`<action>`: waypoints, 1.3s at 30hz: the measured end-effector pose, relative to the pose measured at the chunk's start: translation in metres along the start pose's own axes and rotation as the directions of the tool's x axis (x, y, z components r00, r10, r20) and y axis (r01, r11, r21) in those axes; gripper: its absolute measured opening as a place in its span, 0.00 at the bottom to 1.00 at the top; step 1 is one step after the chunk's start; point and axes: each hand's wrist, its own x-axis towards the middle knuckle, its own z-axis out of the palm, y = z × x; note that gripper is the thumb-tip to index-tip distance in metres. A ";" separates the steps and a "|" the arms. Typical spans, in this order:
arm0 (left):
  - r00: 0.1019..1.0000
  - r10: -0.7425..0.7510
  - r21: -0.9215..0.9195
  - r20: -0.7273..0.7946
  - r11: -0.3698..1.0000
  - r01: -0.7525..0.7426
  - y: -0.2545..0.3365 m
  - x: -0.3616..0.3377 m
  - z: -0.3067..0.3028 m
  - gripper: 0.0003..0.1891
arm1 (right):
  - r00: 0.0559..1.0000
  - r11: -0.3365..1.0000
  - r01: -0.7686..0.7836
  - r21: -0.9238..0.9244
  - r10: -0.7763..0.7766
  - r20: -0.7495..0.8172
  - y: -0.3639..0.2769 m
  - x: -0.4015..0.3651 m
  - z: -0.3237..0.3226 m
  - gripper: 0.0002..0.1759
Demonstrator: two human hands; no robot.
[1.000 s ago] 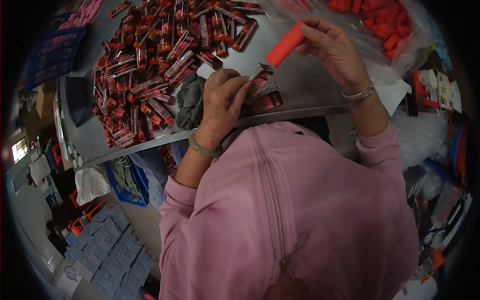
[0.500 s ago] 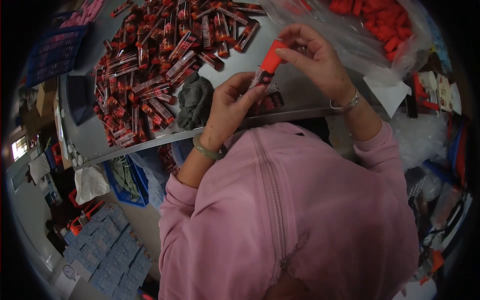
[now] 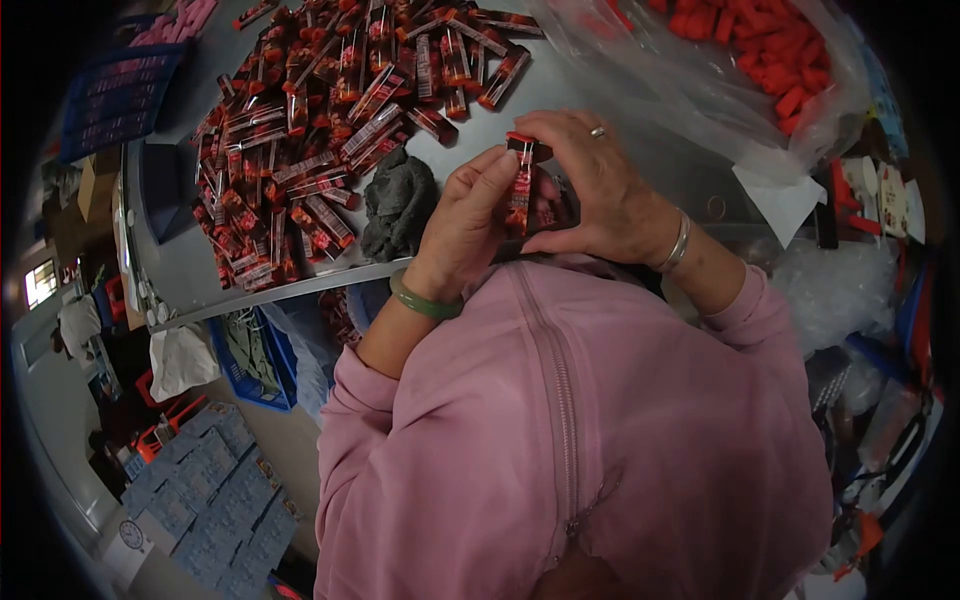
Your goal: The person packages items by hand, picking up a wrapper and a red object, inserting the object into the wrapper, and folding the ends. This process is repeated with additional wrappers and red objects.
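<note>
My left hand (image 3: 465, 220) pinches a small printed box (image 3: 520, 188), dark with red and orange, holding it upright with thumb and fingers on its side. A bright red rim shows at its top end. My right hand (image 3: 605, 185) spans the same box, fingertips pressed at the top and the thumb right by the lower end. Partly hidden behind the hands lies another printed box (image 3: 550, 200) on the metal table. Beside my left hand is a crumpled grey cloth (image 3: 397, 205).
A large pile of similar printed boxes (image 3: 300, 150) covers the table's left part. At the upper right, a clear plastic bag (image 3: 640, 90) holds many red pieces (image 3: 785, 60). White paper (image 3: 780, 200) lies near the table edge. Blue crates (image 3: 115, 100) stand at far left.
The red piece that stuck far out of the box is now almost wholly inside it. My right hand has come down from holding that piece to spanning the box.
</note>
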 end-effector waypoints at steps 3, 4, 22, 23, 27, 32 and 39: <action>0.999 -0.014 -0.049 0.044 0.999 0.016 -0.003 -0.001 -0.001 0.17 | 1.000 0.999 0.012 -0.037 -0.013 -0.015 0.001 -0.001 0.005 0.52; 0.999 -0.010 -0.056 0.040 0.998 0.012 -0.004 -0.001 -0.001 0.18 | 0.999 0.999 0.018 -0.031 -0.019 -0.025 0.001 -0.001 0.005 0.53; 0.999 -0.035 -0.106 0.038 0.994 0.039 -0.008 -0.001 0.000 0.22 | 0.998 0.996 0.053 0.075 -0.050 -0.032 0.002 -0.001 0.007 0.51; 0.999 -0.032 -0.097 0.009 0.995 0.033 -0.009 -0.001 0.000 0.21 | 0.999 0.998 0.039 0.048 -0.038 -0.038 0.003 -0.002 0.006 0.51; 0.998 -0.060 -0.090 0.036 0.994 0.063 -0.011 0.004 -0.008 0.20 | 0.998 0.998 0.041 0.036 -0.040 -0.040 0.002 -0.004 0.007 0.53; 1.000 0.009 0.149 -0.001 0.989 -0.009 0.011 0.012 -0.008 0.21 | 0.997 0.999 0.017 0.029 -0.015 -0.081 0.008 0.001 -0.017 0.47; 0.687 0.727 0.973 -0.023 0.174 -0.151 0.171 0.026 -0.084 0.16 | 0.882 0.862 -0.390 -0.323 0.249 -0.400 0.124 0.004 -0.111 0.22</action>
